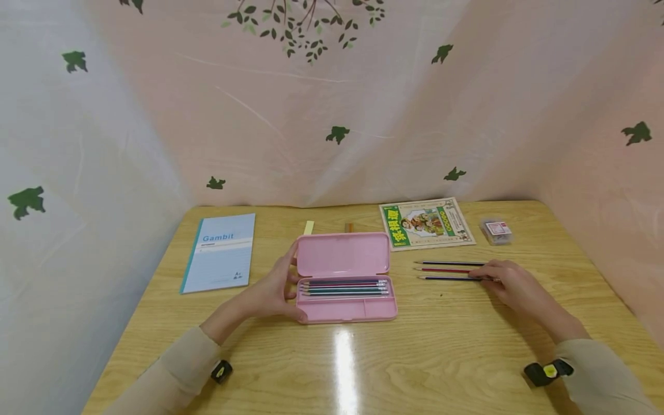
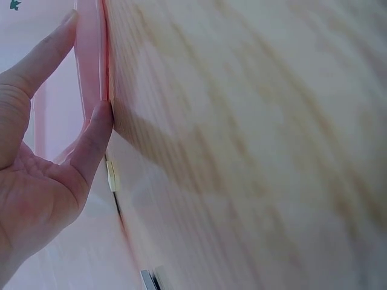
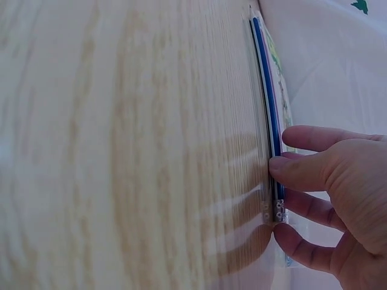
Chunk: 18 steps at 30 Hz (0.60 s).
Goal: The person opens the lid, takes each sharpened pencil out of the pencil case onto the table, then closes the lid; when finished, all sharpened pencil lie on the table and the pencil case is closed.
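An open pink pencil case lies mid-table, its lid tilted back. Several pencils lie in its long compartment. My left hand holds the case's left end, the thumb at the near corner and other fingers by the lid; in the left wrist view, fingertips touch the pink edge. To the right, three pencils lie side by side, points leftward: a far dark one, a red one and a near dark blue one. My right hand pinches the near blue pencil toward its rear end.
A light blue notebook lies at the left. Behind the case are a yellow strip and a small brown item. An illustrated booklet and a small clear box lie at the back right, before a cloth backdrop.
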Each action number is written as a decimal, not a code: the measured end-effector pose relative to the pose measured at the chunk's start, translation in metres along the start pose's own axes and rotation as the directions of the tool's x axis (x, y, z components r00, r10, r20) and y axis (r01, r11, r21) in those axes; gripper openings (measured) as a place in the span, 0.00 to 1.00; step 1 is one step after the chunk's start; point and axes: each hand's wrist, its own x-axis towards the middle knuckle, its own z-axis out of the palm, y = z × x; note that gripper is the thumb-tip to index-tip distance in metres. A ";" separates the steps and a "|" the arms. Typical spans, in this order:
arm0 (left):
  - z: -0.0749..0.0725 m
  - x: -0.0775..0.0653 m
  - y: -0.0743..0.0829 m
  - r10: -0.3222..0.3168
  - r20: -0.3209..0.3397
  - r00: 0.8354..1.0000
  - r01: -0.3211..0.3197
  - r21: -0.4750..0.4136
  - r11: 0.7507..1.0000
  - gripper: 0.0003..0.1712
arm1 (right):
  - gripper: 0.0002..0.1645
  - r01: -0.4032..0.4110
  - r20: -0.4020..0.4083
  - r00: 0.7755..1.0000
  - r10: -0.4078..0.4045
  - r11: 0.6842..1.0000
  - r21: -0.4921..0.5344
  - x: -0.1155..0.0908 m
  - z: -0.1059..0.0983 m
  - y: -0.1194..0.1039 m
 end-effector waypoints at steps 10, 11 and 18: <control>0.001 0.003 -0.003 0.006 -0.005 1.000 -0.006 -0.007 1.000 0.88 | 0.21 -0.011 -0.010 1.000 0.011 1.000 0.000 0.003 -0.007 -0.005; 0.002 0.003 -0.004 0.005 -0.006 1.000 -0.005 -0.006 1.000 0.88 | 0.21 0.009 -0.029 1.000 -0.009 1.000 -0.005 0.005 -0.008 -0.007; 0.001 0.000 -0.002 -0.009 -0.012 1.000 0.009 0.020 1.000 0.87 | 0.33 0.152 -0.166 0.973 -0.158 0.987 -0.045 0.029 -0.017 -0.036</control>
